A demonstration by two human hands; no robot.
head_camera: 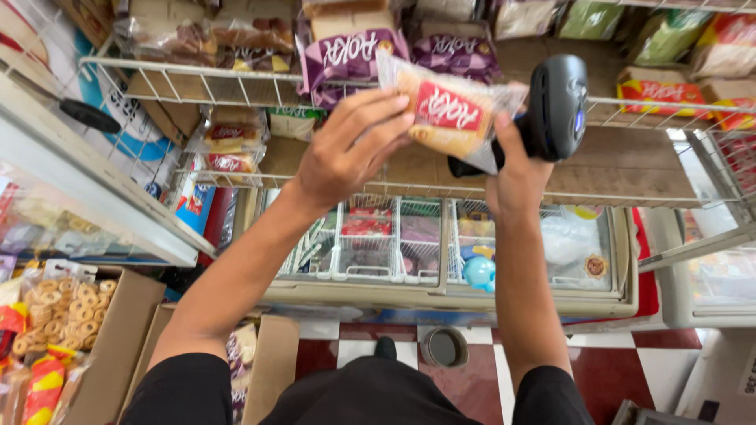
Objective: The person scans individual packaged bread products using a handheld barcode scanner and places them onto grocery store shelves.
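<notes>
Left hand (346, 153) is pinching the light, soft, crinkly bread packet (449, 114) by its near edge, while right hand (516, 169), just beside it, is gripping a black scanner (555, 106).

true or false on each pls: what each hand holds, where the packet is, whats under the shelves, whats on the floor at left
1. The left hand holds a clear snack packet with a red label. True.
2. The right hand is empty. False: it grips a black handheld scanner.
3. The packet lies on the floor. False: it is held up before the wire shelf.
4. A glass-topped chest freezer stands below the shelves. True.
5. Cardboard boxes sit at lower left. True.
</notes>
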